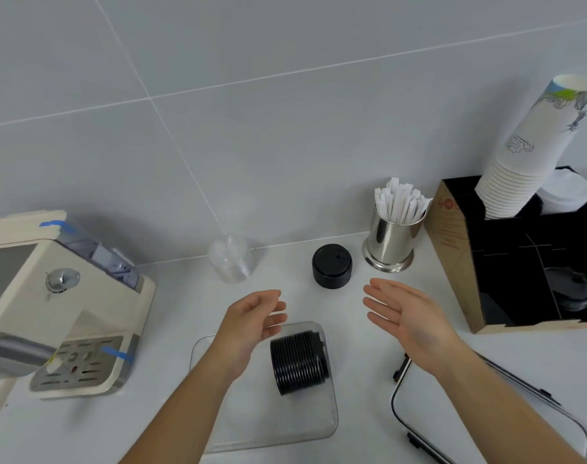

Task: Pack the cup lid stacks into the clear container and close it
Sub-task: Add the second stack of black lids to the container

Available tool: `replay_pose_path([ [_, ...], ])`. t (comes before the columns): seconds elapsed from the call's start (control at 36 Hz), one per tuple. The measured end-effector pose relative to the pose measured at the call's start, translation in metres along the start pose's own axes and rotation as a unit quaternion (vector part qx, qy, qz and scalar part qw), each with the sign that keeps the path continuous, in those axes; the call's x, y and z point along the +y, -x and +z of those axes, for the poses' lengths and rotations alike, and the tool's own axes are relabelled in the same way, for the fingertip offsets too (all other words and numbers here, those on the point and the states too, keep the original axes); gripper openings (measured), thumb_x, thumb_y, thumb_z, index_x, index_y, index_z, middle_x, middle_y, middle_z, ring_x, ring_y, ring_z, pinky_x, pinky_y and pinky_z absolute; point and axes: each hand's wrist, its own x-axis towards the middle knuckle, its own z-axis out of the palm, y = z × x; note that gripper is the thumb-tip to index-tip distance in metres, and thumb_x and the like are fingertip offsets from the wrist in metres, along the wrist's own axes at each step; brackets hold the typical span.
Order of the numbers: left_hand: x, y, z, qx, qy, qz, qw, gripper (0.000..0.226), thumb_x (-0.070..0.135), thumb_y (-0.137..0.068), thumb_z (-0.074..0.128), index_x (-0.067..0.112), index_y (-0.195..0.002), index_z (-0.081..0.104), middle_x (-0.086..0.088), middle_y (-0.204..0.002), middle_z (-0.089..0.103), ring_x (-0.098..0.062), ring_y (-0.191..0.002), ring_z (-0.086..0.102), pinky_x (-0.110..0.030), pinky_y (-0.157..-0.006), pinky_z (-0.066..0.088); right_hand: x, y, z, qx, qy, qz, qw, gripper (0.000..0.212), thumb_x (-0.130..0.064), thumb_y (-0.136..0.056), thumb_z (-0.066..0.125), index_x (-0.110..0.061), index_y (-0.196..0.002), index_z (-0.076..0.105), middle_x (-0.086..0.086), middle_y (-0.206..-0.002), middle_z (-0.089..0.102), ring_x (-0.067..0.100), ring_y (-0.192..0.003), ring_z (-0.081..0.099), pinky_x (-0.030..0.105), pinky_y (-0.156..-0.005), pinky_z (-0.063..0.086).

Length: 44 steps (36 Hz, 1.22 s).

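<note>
A clear container (328,420) sits open on the white counter in front of me. Inside it a stack of black cup lids (298,361) lies on its side. A second black lid stack (332,266) stands upright near the wall. A stack of clear lids (230,259) lies to its left. The container's lid (486,413), clear with black clasps, rests at the lower right, partly under my right forearm. My left hand (252,323) hovers over the container's far edge, fingers loosely curled, holding nothing. My right hand (405,313) is flat and open beside it.
A cream coffee machine (51,296) fills the left side. A steel cup of wrapped straws (394,236) stands by the wall. A cardboard organiser (459,256) at the right holds paper cups (533,145) and more lids.
</note>
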Motion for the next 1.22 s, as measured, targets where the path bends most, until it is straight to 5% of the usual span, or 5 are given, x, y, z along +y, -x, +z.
replay_pose_path([
  [0.42,0.014,-0.092,0.044,-0.039,-0.060,-0.075,0.995,0.009,0.024,-0.092,0.064,0.021,-0.100,0.069,-0.006,-0.115,0.067,-0.021,-0.110,0.064,-0.034,-0.095,0.051,-0.001,-0.092,-0.005,0.031,0.050,0.065,0.996,0.016,-0.018,-0.093,0.064,-0.014,-0.109,0.065,0.007,-0.121,0.066,0.024,-0.109,0.064,0.041,-0.097,0.051],
  [0.72,0.004,-0.150,0.084,-0.064,-0.178,-0.079,0.979,0.070,0.037,-0.091,0.062,0.017,-0.152,0.034,-0.002,-0.147,0.048,-0.021,-0.128,0.050,-0.032,-0.100,0.042,0.003,-0.138,0.022,0.036,0.169,0.086,0.981,0.049,-0.022,-0.088,0.068,-0.010,-0.134,0.054,0.019,-0.124,0.060,0.034,-0.119,0.057,0.048,-0.107,0.046],
  [0.81,-0.001,-0.157,0.089,-0.067,-0.177,-0.089,0.978,0.048,0.033,-0.092,0.060,0.018,-0.136,0.050,-0.002,-0.132,0.058,-0.020,-0.114,0.056,-0.035,-0.102,0.043,0.003,-0.144,0.026,0.029,0.196,0.083,0.977,0.028,-0.021,-0.087,0.067,-0.003,-0.108,0.066,0.020,-0.110,0.066,0.031,-0.103,0.061,0.055,-0.108,0.042],
  [0.92,-0.005,-0.162,0.092,-0.070,-0.153,-0.082,0.982,0.023,0.023,-0.094,0.056,0.019,-0.114,0.065,0.002,-0.090,0.062,-0.012,-0.075,0.053,-0.027,-0.075,0.042,0.008,-0.152,0.029,0.023,0.182,0.076,0.980,0.012,-0.019,-0.088,0.066,-0.025,-0.097,0.071,0.006,-0.114,0.071,0.014,-0.092,0.060,0.034,-0.089,0.048],
  [1.22,-0.006,-0.162,0.093,-0.016,-0.086,-0.096,0.992,0.033,0.025,-0.088,0.062,0.016,-0.120,0.064,-0.003,-0.121,0.067,-0.027,-0.114,0.061,-0.038,-0.100,0.047,0.019,-0.158,0.030,0.062,0.117,0.087,0.987,0.031,-0.014,-0.083,0.074,-0.014,-0.111,0.061,0.006,-0.111,0.067,0.027,-0.110,0.064,0.038,-0.089,0.050],
])
